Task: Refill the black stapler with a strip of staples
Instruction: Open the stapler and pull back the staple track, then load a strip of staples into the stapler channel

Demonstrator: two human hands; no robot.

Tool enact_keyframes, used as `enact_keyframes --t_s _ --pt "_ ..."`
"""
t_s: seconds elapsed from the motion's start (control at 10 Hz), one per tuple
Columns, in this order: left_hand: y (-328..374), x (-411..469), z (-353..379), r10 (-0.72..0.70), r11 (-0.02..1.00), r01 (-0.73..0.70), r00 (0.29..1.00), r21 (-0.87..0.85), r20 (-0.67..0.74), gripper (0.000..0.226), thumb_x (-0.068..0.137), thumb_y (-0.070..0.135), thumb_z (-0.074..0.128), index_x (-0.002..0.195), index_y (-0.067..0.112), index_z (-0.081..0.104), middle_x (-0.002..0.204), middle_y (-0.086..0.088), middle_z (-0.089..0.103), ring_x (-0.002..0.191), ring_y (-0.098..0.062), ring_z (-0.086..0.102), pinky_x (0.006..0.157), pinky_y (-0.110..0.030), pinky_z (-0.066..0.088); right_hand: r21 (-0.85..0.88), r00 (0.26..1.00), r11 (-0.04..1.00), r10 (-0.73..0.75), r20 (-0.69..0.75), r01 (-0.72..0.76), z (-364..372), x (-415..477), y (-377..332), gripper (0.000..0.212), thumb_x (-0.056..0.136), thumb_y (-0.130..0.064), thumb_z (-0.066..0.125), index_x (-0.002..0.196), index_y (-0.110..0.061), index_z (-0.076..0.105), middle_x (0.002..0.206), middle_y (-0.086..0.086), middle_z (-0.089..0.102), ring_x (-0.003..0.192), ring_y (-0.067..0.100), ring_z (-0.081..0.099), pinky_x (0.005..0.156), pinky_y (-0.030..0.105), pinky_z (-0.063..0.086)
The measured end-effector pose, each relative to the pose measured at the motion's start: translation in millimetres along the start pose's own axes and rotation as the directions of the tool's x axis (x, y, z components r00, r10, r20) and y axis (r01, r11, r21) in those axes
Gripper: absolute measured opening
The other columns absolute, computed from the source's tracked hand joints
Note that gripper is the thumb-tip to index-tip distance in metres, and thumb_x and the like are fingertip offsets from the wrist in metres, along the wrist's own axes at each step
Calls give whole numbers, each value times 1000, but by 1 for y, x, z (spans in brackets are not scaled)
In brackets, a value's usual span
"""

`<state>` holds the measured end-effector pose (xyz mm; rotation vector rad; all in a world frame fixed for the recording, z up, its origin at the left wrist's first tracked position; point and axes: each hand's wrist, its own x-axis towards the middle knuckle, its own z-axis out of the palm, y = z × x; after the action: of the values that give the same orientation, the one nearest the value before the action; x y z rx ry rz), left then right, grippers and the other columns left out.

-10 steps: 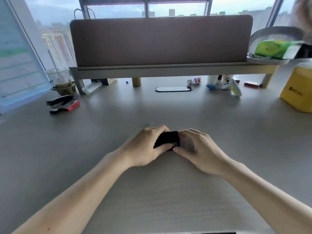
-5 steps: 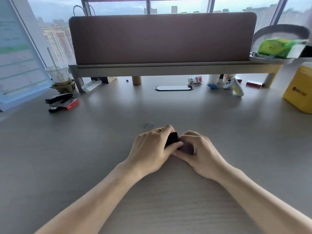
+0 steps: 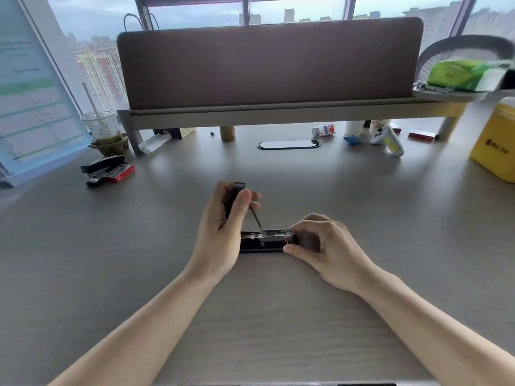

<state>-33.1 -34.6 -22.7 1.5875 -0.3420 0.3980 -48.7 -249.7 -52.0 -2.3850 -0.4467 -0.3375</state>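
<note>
Desk (image 3: 111,246): pale grey wood grain. Stapler (image 3: 264,242): black, silver metal track. Far-left second stapler (image 3: 101,165): black, beside red box (image 3: 121,174). Divider panel (image 3: 267,62): brownish-mauve. Right edge: yellow bin (image 3: 494,146), green pack (image 3: 459,73).

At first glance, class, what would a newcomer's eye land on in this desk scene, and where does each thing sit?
The two hands at the desk's centre: the left hand lifts the black stapler's lid upright while the right hand steadies the open black stapler flat on the desk. Next, the yellow box at far right. Last, a second stapler by a red staple box at far left.
</note>
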Motion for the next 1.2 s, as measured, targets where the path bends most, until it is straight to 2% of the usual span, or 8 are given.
enact_keyframes --t_s 0.2,0.4,0.5,0.6,0.7,0.8,0.9,1.2 --pt "0 0 -5 -107 982 78 981 -171 -163 29 100 41 49 93 20 67 100 -24 73 106 -46 67 106 -59 45 5 1000 1000 -3 3 3 0 0 -1 16 90 -38 79 91 -22 77 93 -11 68 90 7 62 78 11 40" --pt "11 -1 -28 -538 685 272 815 -676 -216 30 104 28 37 85 15 56 92 -16 71 120 -42 70 109 -53 49 4 1000 1000 8 10 -8 0 0 -2 18 90 -40 79 88 -23 76 92 -12 67 88 -3 59 74 6 36" --pt "6 -3 -44 -581 660 299 784 -689 -217 34 103 22 34 81 10 58 87 -17 72 120 -44 69 89 -44 59 -10 1000 1000 13 12 -12 0 0 -3 18 90 -40 79 87 -22 76 92 -10 67 89 4 62 75 8 38" --pt "-4 -1 -64 -456 836 281 833 -471 -312 29 99 6 38 88 11 64 88 -6 76 114 -28 75 103 -46 56 -13 1000 1000 13 14 -13 -1 0 -3 17 91 -39 79 87 -22 76 92 -11 67 89 3 61 74 7 38" --pt "-1 0 -88 236 675 -137 971 725 -36 31 92 -2 56 116 12 69 116 -1 75 111 -9 67 112 -41 46 0 1000 1000 10 14 -10 0 -1 -4 11 91 -36 79 92 -26 78 95 -14 68 91 -2 61 77 5 38" --pt "18 1 -88 78 233 -496 867 836 493 30 99 29 58 127 23 68 129 5 73 119 -21 68 110 -38 47 -2 1000 1000 7 18 -7 0 -1 -4 8 91 -36 79 90 -28 76 94 -15 67 91 -3 60 77 8 39" --pt "21 -1 -80 -70 306 -502 835 809 545 35 100 52 52 126 34 65 119 14 75 113 -17 70 101 -33 52 -6 1000 1000 9 15 -9 -1 -1 -5 11 91 -36 79 90 -26 77 94 -13 68 90 0 61 75 10 39" --pt "-3 -8 -86 -122 508 -321 891 799 436 27 97 45 65 123 36 65 112 17 75 98 -12 72 83 -34 56 -26 1000 1000 16 14 -16 -1 0 -6 12 90 -37 80 91 -25 78 93 -10 68 87 -5 59 71 5 37"
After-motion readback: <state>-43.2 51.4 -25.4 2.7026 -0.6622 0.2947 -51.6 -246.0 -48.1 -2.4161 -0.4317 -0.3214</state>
